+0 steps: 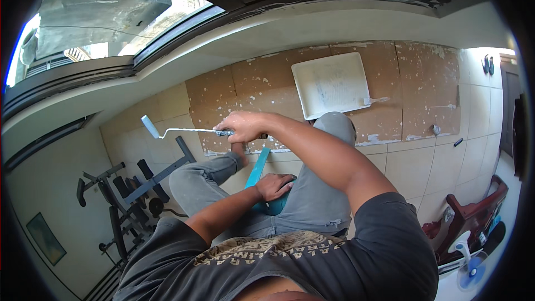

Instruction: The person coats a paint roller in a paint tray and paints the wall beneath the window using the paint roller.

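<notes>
The right hand [245, 126] has its fingers closed round the handle of a slim paint roller with a pale blue sleeve and white wire frame [189, 129], pointing left above the near left edge of paint-spattered brown cardboard [267, 92]. The left hand [274, 186] rests on a turquoise object [258, 168]; whether its fingers grip, I cannot tell. A white rectangular paint tray [329, 81] lies farther right.

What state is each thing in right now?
Right hand: closed on paint roller
paint roller: raised, pointing left
Left hand: resting on teal object, grip unclear
White tray: on Cardboard, paint-stained
Cardboard: laid on floor, paint-spattered
Brush: at tray's right edge
Fan: unclear whether spinning
</notes>
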A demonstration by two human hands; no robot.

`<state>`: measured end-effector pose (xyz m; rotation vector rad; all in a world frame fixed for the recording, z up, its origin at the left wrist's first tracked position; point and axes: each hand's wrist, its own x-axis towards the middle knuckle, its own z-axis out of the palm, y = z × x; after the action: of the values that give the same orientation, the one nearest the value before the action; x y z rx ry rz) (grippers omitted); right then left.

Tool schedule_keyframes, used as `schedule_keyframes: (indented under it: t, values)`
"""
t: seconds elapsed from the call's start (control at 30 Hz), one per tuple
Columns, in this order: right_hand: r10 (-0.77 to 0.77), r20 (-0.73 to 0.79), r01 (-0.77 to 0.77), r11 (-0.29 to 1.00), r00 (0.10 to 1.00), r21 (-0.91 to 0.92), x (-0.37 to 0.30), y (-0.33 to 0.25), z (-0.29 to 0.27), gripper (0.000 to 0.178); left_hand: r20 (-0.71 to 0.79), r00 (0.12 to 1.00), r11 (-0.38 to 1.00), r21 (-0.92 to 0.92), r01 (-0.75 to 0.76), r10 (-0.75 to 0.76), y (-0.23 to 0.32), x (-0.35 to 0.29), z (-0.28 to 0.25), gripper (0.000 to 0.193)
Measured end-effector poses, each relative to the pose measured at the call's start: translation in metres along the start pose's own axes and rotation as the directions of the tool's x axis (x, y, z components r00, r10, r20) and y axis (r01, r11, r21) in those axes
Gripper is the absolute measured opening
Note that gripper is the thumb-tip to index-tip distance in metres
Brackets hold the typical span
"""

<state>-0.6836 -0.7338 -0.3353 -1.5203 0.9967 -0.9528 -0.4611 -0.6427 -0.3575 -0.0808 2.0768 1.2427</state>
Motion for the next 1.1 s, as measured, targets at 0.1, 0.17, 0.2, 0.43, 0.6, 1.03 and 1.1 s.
schedule_keyframes:
  t: [0.1,0.17,0.2,0.43,0.6,1.03,1.1]
  values:
    - [0.068,0.031,-0.072,0.986,0.997,0.150,-0.024,0.006,-0.025,0.056,0.090,0.992,0.993,-0.075,0.093,-0.086,0.001,0.005,-0.006,0.048]
    - [0.166,0.068,-0.175,0.969,0.984,0.175,-0.036,0.001,-0.048,0.057,0.137,0.984,0.987,-0.100,0.127,-0.113,-0.004,0.006,-0.011,0.052]
    - [0.234,0.114,-0.249,0.957,0.966,0.150,-0.044,0.006,-0.056,0.056,0.147,0.983,0.986,-0.113,0.126,-0.109,-0.004,0.008,-0.013,0.052]
    - [0.571,0.030,-0.558,0.789,0.821,0.259,-0.116,0.005,-0.097,0.057,0.177,0.984,0.995,-0.098,0.008,0.010,-0.015,0.008,-0.011,0.055]
    - [0.499,-0.140,-0.475,0.862,0.855,0.175,-0.149,0.005,-0.087,0.054,0.205,0.979,0.989,-0.149,0.010,0.021,-0.022,0.014,0.002,0.046]
    - [0.821,-0.094,-0.680,0.525,0.562,0.512,-0.199,-0.120,0.001,0.050,0.239,0.965,0.989,0.070,-0.131,0.111,-0.045,0.015,0.019,0.039]
    - [0.866,-0.126,-0.712,0.473,0.484,0.519,-0.205,-0.137,0.024,0.050,0.389,0.917,0.986,0.096,-0.135,0.088,-0.051,0.021,0.007,0.058]
